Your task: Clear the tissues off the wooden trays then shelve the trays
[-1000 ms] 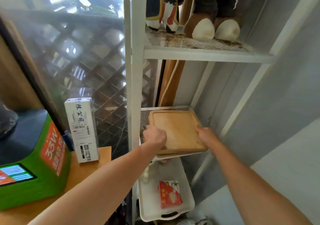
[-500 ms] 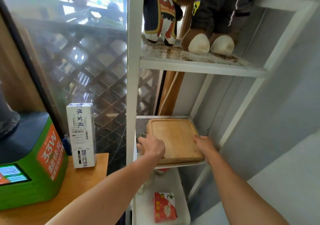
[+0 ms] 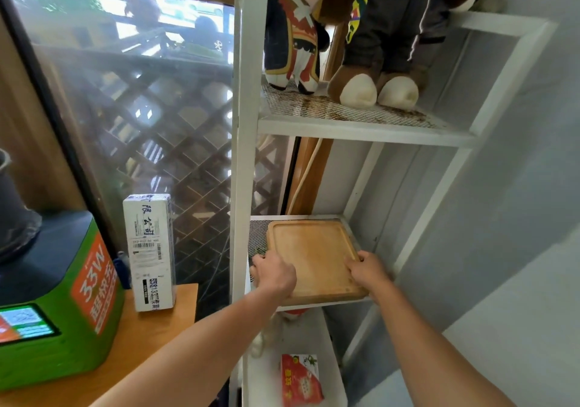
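A white metal rack [image 3: 241, 155] fills the middle of the view, standing against a grey wall, with a wooden counter [image 3: 150, 337] beside it on the left. Its upper mesh shelf [image 3: 361, 124] carries plush toys [image 3: 361, 45]. The middle mesh shelf [image 3: 257, 237] holds the wooden tray [image 3: 314, 256], which lies flat with a bare top, no tissue on it. The tray sits toward the right side and front edge of that shelf, its far edge close to the back edge and a strip of bare mesh showing along its left side. Whether a second tray lies beneath it cannot be told here.

The tray is nearly square, so it has no strong long axis; its sides run roughly parallel to the shelf edges, skewed slightly. Its front edge looks level with, or just over, the shelf's front edge.

Both hands are at the tray's near corners. The left hand [image 3: 274, 273] is curled over the front left corner, fingers wrapped on the rim. The right hand [image 3: 367, 270] grips the front right corner likewise, thumb on top. Neither is nearer; they hold it evenly, and the tray lies straight ahead of both.

The step appears to be seating the tray, and what remains is probably a short push toward the back edge, then letting go.
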`<state>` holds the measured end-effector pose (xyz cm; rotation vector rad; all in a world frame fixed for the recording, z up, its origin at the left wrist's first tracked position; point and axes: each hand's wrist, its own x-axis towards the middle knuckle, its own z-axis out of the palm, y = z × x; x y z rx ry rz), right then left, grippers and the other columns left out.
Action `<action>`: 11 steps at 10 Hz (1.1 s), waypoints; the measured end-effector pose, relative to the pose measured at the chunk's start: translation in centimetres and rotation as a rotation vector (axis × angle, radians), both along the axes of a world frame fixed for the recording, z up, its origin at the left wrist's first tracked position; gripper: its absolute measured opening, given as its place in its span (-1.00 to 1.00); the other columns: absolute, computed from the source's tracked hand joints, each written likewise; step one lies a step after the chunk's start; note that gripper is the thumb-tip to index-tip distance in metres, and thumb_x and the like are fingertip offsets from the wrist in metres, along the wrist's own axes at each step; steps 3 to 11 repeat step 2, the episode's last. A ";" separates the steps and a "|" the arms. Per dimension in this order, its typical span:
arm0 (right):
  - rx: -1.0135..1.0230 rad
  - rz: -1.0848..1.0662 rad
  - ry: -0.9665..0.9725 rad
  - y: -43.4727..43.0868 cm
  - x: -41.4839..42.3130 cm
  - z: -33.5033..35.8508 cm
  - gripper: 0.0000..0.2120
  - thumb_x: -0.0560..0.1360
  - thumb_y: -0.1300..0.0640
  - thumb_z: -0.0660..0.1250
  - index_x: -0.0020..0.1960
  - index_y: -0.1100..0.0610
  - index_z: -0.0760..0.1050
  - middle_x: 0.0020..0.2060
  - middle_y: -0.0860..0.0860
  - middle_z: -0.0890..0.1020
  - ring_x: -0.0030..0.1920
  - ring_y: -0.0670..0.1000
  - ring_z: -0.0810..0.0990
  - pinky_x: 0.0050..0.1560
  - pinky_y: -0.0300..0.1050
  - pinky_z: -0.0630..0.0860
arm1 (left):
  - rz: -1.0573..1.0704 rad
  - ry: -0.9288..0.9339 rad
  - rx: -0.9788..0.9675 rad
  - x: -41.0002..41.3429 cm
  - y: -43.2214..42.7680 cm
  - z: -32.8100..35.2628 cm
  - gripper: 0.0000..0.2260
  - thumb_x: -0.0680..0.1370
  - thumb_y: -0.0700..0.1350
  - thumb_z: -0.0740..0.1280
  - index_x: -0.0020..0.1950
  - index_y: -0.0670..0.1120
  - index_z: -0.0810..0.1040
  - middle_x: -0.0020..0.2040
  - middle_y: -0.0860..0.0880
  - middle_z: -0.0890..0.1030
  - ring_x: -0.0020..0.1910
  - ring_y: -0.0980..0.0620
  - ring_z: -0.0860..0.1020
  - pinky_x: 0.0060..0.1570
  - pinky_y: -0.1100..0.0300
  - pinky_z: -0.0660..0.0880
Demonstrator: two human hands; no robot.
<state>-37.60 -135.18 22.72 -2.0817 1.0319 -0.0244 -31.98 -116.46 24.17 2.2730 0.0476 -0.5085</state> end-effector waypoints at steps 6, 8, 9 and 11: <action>-0.571 0.141 0.114 3.8 -1.9 3.0 -0.71 0.55 0.00 0.22 0.16 0.14 0.50 0.12 0.15 0.52 0.10 0.18 0.52 0.00 -0.03 0.43 | -0.166 -0.025 -0.050 -1.3 1.9 1.1 -0.49 0.53 -0.24 0.24 0.47 -0.24 0.21 0.40 -0.26 0.28 0.36 -0.23 0.31 0.37 -0.08 0.34; -0.571 0.141 0.114 3.8 -1.9 3.0 -0.71 0.55 0.00 0.22 0.16 0.14 0.50 0.12 0.15 0.52 0.10 0.18 0.52 0.00 -0.03 0.43 | -0.166 -0.025 -0.050 -1.3 1.9 1.1 -0.49 0.53 -0.24 0.24 0.47 -0.24 0.21 0.40 -0.26 0.28 0.36 -0.23 0.31 0.37 -0.08 0.34; -0.571 0.141 0.114 3.8 -1.9 3.0 -0.71 0.55 0.00 0.22 0.16 0.14 0.50 0.12 0.15 0.52 0.10 0.18 0.52 0.00 -0.03 0.43 | -0.166 -0.025 -0.050 -1.3 1.9 1.1 -0.49 0.53 -0.24 0.24 0.47 -0.24 0.21 0.40 -0.26 0.28 0.36 -0.23 0.31 0.37 -0.08 0.34; -0.571 0.141 0.114 3.8 -1.9 3.0 -0.71 0.55 0.00 0.22 0.16 0.14 0.50 0.12 0.15 0.52 0.10 0.18 0.52 0.00 -0.03 0.43 | -0.166 -0.025 -0.050 -1.3 1.9 1.1 -0.49 0.53 -0.24 0.24 0.47 -0.24 0.21 0.40 -0.26 0.28 0.36 -0.23 0.31 0.37 -0.08 0.34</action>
